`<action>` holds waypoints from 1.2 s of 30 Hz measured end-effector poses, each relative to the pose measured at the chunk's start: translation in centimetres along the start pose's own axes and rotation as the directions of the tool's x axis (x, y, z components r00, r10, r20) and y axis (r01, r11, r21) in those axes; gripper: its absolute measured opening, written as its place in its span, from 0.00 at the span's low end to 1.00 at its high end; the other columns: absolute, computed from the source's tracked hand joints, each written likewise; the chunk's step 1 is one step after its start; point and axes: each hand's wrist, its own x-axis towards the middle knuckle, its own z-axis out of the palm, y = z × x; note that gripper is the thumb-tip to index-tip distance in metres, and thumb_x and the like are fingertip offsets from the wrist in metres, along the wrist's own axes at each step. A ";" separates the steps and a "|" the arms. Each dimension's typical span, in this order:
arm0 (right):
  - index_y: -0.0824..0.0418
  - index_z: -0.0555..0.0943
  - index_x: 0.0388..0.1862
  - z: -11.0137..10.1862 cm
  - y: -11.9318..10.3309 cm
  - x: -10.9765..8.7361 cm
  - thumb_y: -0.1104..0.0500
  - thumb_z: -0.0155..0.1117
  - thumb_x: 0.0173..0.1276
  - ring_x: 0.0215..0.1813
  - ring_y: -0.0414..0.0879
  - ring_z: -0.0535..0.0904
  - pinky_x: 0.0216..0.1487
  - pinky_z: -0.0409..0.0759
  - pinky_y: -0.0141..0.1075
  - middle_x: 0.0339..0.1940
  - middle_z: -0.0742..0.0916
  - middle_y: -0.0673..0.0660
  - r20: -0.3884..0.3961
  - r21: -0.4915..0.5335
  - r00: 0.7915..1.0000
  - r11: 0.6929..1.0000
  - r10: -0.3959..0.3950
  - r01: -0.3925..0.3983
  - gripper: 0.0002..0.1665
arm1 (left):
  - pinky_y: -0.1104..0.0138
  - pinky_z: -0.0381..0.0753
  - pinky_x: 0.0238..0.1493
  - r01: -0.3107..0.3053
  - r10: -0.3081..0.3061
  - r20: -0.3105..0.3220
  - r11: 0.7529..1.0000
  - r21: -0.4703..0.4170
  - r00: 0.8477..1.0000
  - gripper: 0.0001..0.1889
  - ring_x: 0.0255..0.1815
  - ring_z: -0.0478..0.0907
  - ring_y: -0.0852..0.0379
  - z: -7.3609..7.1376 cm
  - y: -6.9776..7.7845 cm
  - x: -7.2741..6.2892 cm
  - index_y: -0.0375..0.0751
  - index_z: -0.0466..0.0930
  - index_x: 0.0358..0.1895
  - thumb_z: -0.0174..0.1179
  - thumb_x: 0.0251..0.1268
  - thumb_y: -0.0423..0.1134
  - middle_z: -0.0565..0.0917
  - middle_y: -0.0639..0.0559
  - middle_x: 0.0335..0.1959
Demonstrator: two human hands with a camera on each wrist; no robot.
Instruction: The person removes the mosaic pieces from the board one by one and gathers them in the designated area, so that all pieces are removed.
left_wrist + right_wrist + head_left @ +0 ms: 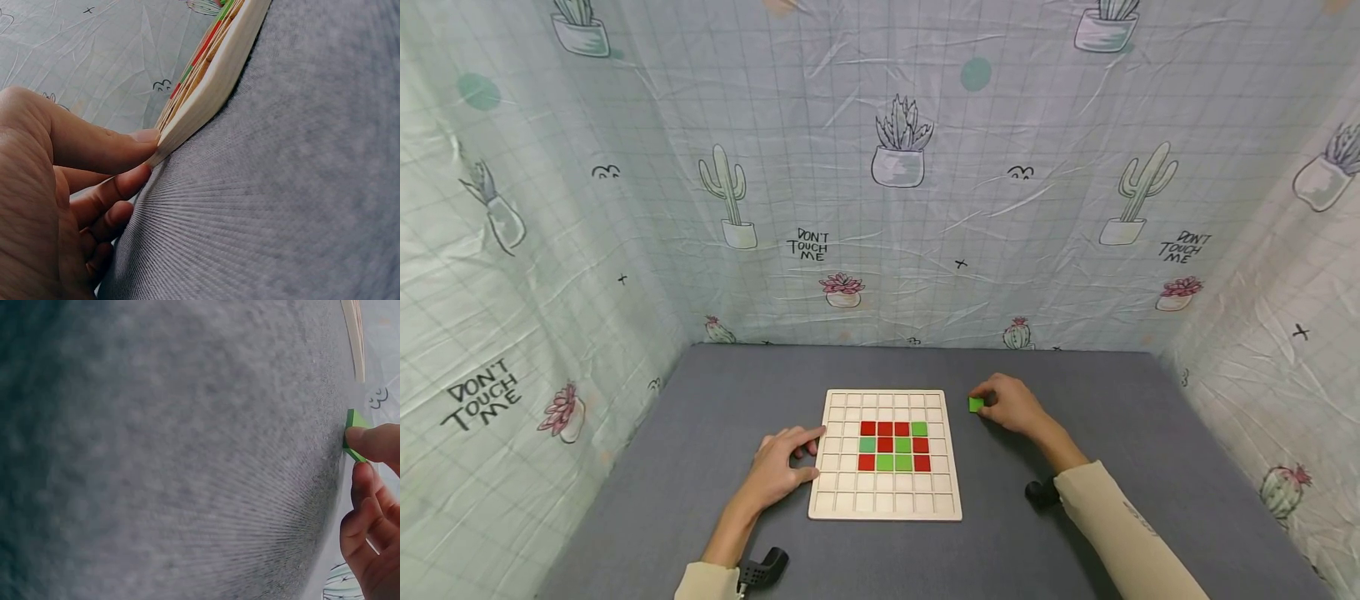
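A square wooden grid board (842, 492) lies on the grey table, with red tiles (885, 428) and green tiles (884, 462) set in three rows at its middle. My left hand (777, 462) is at the board's left side, thumb and index finger spread apart with their tips touching the edge. In the left wrist view, the thumb (103, 140) meets the board's pale side (206, 100). To the right of the board, my right hand (1013, 404) pinches a green tile (976, 404) between thumb and fingertips, close over the table. The right wrist view shows this green tile (351, 422) partly behind the thumb.
The grey tabletop (715, 400) runs back to a hanging sheet (790, 183) printed with cacti, which also covers both sides. A black wrist device (765, 568) is by the left forearm, another black device (1042, 494) by the right.
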 end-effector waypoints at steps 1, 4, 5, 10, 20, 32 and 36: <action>0.61 0.91 0.48 0.0 0.0 0.1 0.66 0.74 0.59 0.42 0.50 0.83 0.44 0.81 0.47 0.44 0.88 0.59 -0.001 0.001 1.000 1.000 -0.005 0.005 0.16 | 0.60 0.55 0.51 0.000 0.000 0.000 1.000 0.000 1.000 0.35 0.36 0.68 0.68 0.0 0.0 0.0 0.49 0.83 0.66 0.74 0.47 0.34 0.77 0.68 0.34; 0.61 0.91 0.48 0.0 0.1 0.2 0.66 0.74 0.60 0.40 0.48 0.83 0.41 0.80 0.44 0.44 0.89 0.59 0.002 0.014 1.000 1.000 -0.013 0.013 0.16 | 0.60 0.55 0.51 0.001 -0.001 0.002 1.000 0.001 1.000 0.35 0.36 0.68 0.67 -0.1 0.0 0.0 0.48 0.83 0.66 0.74 0.46 0.34 0.77 0.67 0.34; 0.61 0.90 0.48 0.0 0.1 0.2 0.66 0.74 0.60 0.39 0.47 0.82 0.40 0.80 0.43 0.45 0.89 0.59 0.004 0.020 1.000 1.000 -0.015 0.015 0.16 | 0.60 0.55 0.51 -0.001 0.001 0.002 1.000 0.000 1.000 0.35 0.36 0.68 0.67 -0.1 0.0 0.0 0.48 0.83 0.66 0.74 0.46 0.34 0.77 0.67 0.34; 0.61 0.90 0.48 0.0 0.3 0.2 0.66 0.73 0.61 0.37 0.46 0.81 0.38 0.78 0.40 0.46 0.89 0.60 0.023 0.043 1.000 0.999 -0.011 0.010 0.15 | 0.60 0.55 0.50 0.004 -0.004 0.005 1.000 -0.001 1.000 0.35 0.36 0.68 0.66 -0.1 0.0 -0.1 0.48 0.83 0.66 0.74 0.47 0.34 0.78 0.66 0.34; 0.64 0.89 0.50 -0.2 0.7 0.1 0.67 0.71 0.63 0.38 0.46 0.81 0.36 0.78 0.39 0.46 0.88 0.63 0.078 0.130 0.997 0.991 0.021 -0.031 0.16 | 0.59 0.56 0.51 -0.002 0.002 0.002 1.000 -0.003 1.000 0.36 0.36 0.68 0.67 0.0 -0.1 -0.1 0.48 0.82 0.67 0.74 0.47 0.34 0.77 0.68 0.34; 0.64 0.89 0.52 0.1 1.5 0.2 0.66 0.72 0.63 0.37 0.43 0.80 0.37 0.78 0.38 0.43 0.88 0.61 0.098 0.177 0.995 0.983 0.033 -0.050 0.17 | 0.59 0.56 0.51 -0.014 0.014 -0.003 1.000 0.005 1.000 0.35 0.36 0.67 0.68 0.1 -0.1 -0.1 0.47 0.82 0.66 0.74 0.47 0.34 0.77 0.67 0.34; 0.65 0.88 0.52 0.1 1.6 0.2 0.66 0.72 0.62 0.37 0.44 0.80 0.38 0.78 0.38 0.42 0.89 0.61 0.109 0.189 0.994 0.981 0.025 -0.045 0.18 | 0.60 0.55 0.51 -0.008 0.008 -0.003 1.000 0.006 1.000 0.35 0.36 0.68 0.67 0.0 0.0 -0.1 0.48 0.82 0.66 0.74 0.47 0.34 0.77 0.67 0.34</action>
